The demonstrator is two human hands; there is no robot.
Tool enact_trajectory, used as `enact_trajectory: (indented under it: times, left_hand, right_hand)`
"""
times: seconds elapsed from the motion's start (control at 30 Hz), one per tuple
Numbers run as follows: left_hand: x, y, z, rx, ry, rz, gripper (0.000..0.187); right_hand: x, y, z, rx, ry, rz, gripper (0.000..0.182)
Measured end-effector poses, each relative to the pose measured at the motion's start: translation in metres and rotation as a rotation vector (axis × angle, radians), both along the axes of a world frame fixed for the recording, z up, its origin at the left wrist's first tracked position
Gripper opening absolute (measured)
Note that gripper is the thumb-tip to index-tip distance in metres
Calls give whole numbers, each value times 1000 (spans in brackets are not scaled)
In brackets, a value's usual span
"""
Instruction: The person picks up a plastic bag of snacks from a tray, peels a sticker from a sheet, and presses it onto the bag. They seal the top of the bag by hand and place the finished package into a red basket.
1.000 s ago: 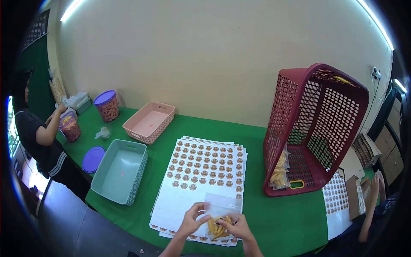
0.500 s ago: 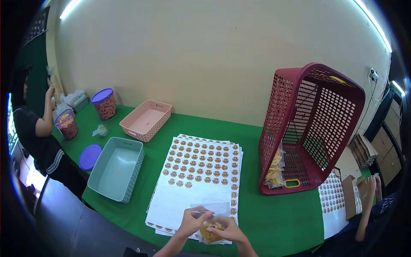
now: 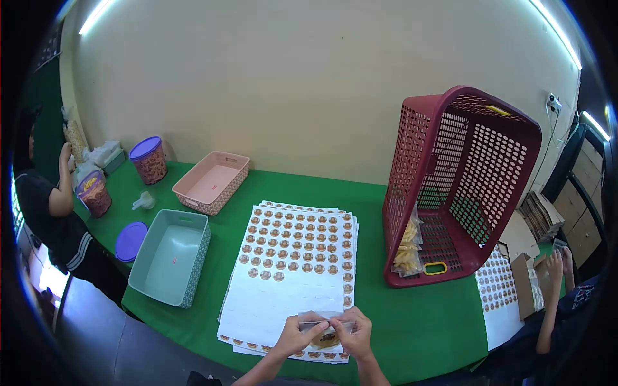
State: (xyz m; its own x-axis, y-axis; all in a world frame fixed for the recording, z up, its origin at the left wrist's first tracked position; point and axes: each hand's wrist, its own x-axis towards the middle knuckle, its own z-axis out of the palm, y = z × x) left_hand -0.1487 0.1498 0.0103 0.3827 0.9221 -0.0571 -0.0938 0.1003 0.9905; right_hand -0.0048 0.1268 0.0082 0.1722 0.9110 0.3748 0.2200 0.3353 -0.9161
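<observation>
Between my two hands is a small clear plastic bag [image 3: 324, 343] of yellowish snack pieces, with a round brown sticker on its front. My left hand [image 3: 300, 334] pinches the upper part of the bag on one side. Opposite it, my right hand [image 3: 353, 330] grips the same upper part, thumbs close together. Under them lies a stack of white sticker sheets [image 3: 283, 297], rows of round brown labels on the top one and bare backing at its lower part.
A maroon basket [image 3: 393, 186] lies on its side at right, holding several filled snack bags [image 3: 408, 249]. Left are a green tray [image 3: 198, 260], a pink tray [image 3: 230, 193], purple-lidded tubs [image 3: 151, 168] and a loose lid [image 3: 131, 242]. One person stands left; another's hands work at right.
My right hand has moved from the bag's front up to its top edge, beside my left hand. The view has shifted slightly.
</observation>
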Motion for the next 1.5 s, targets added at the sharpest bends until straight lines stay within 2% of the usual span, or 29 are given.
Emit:
enact_trajectory:
  times: [0.07, 0.17, 0.23, 0.37, 0.43, 0.47, 0.57, 0.6, 0.67, 0.77, 0.9, 0.97, 1.0, 1.03, 1.07, 1.1, 1.13, 1.2, 1.23, 1.27, 1.33, 1.37, 1.4, 1.43, 1.47, 1.5]
  left_hand:
    - [-3, 2, 0, 50, 48, 2, 20]
    - [-12, 3, -1, 89, -7, -49, 17]
    - [-17, 5, 4, 193, 59, -19, 15]
    - [-17, 5, 1, 139, 2, 49, 7]
    - [-19, 9, -8, 156, -205, 6, 6]
    - [-18, 12, -9, 153, -207, -2, 6]
    - [-18, 21, -10, 428, -353, -14, 5]
    - [-22, 21, -5, 431, -353, -10, 5]
    - [-31, 20, 9, 168, -258, -96, 8]
    - [-36, 19, 4, 183, -348, -118, 12]
    - [-35, 16, 2, 140, -341, -60, 10]
    - [-35, 17, -5, 242, -86, 67, 14]
    - [-29, 16, -2, 244, -85, 69, 14]
    - [-20, 14, 3, 286, -157, 234, 17]
    - [-15, 14, 7, 330, -232, 399, 22]
    - [-18, 14, 6, 355, -212, 345, 29]
    - [-18, 13, 7, 361, -219, 346, 29]
    - [-16, 10, 9, 330, -307, 120, 46]
    - [-13, 9, 10, 333, -290, -12, 56]
    - [-6, 6, 14, 315, -301, -100, 63]
    - [7, 3, 14, 489, -242, -129, 66]
    - [11, -2, 18, 439, -211, -31, 56]
    - [10, 1, 16, 441, -211, -34, 56]
    - [6, 4, 10, 310, -190, 13, 50]
    - [4, 4, 6, 176, -168, 61, 43]
    - [5, 4, 10, 137, -306, 124, 32]
  right_hand:
    - [2, -1, -3, 78, -2, 28, 7]
    - [-5, -3, 2, 78, 20, 63, 7]
    - [-9, -1, 3, 63, 36, 80, 7]
    - [-15, 0, 8, 61, 154, 108, 7]
    - [-16, -2, 7, 68, 230, 126, 8]
    - [-15, -2, 6, 73, 302, 152, 8]
    - [-6, -1, 6, 36, 352, 227, 9]
    - [-3, -1, 7, 38, 351, 231, 9]
    - [2, 0, 12, -3, 452, 271, 6]
    - [9, -2, 20, -14, 324, 295, 6]
    - [9, -6, 19, 5, 164, 256, 4]
    - [6, -5, 17, 31, 257, 216, 5]
    - [5, -4, 16, 54, 345, 177, 5]
    - [7, -4, 12, 55, 344, 180, 5]
    - [10, -2, 8, 103, 455, 77, 5]
    - [12, 0, 6, 154, 563, -27, 5]
    - [12, 1, 8, 161, 557, -24, 5]
    - [9, -2, 13, 127, 585, -10, 6]
    - [7, -4, 7, 130, 575, 104, 5]
    - [0, -4, 8, 135, 572, 106, 5]
    - [-15, -8, 14, 88, 314, 230, 15]
    - [-13, -9, 16, 93, 315, 226, 15]
    - [-10, -10, 19, 129, 25, 248, 20]
    - [-7, -10, 20, 162, -266, 268, 25]
    - [-4, -10, 15, 160, -265, 269, 25]
    - [-1, -7, 5, 153, -197, 142, 29]
